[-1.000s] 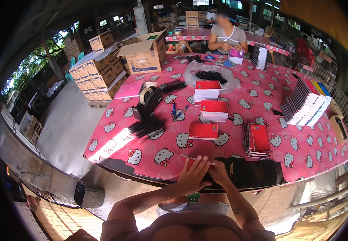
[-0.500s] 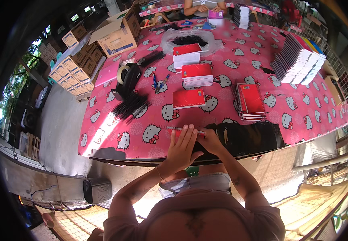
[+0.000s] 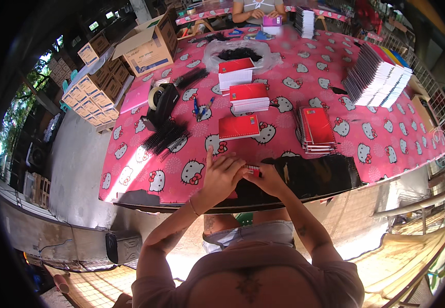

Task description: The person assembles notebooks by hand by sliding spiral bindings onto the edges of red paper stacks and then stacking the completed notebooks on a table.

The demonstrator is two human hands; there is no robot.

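Hard to tell what sits between the hands: only a small red and white bit (image 3: 253,168) peeks out, mostly covered by the left hand (image 3: 221,176) and right hand (image 3: 266,178). Too blurry to make out the black sheet (image 3: 315,177) just right of them. Far ahead, another person (image 3: 259,7) cut off by the top edge.

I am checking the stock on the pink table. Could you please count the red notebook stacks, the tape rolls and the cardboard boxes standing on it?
Red notebook stacks: 4, at and
Tape rolls: 1
Open cardboard boxes on the table: 1
Total: 6
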